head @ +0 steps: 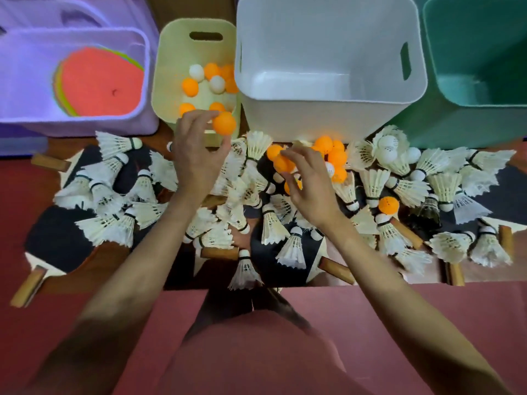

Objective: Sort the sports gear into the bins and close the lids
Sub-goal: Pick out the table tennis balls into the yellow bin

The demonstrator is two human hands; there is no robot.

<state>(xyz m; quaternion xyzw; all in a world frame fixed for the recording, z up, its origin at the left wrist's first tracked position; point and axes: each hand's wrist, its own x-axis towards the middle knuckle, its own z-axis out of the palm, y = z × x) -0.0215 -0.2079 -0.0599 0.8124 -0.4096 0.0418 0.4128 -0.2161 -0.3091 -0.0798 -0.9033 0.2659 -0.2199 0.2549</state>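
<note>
Left hand pinching an orange ball between thumb and fingertips, right at the near rim of the small yellow bin, so the drop lies just forward and a touch left, among the balls already inside. Right hand fingers loosely curled over the cluster of orange balls at the foot of the white bin; whether one is already gripped cannot be told. Yellow bin up and to the left of that cluster, nearer the left hand. Shuttlecocks and paddles spread across the surface, untouched.
</note>
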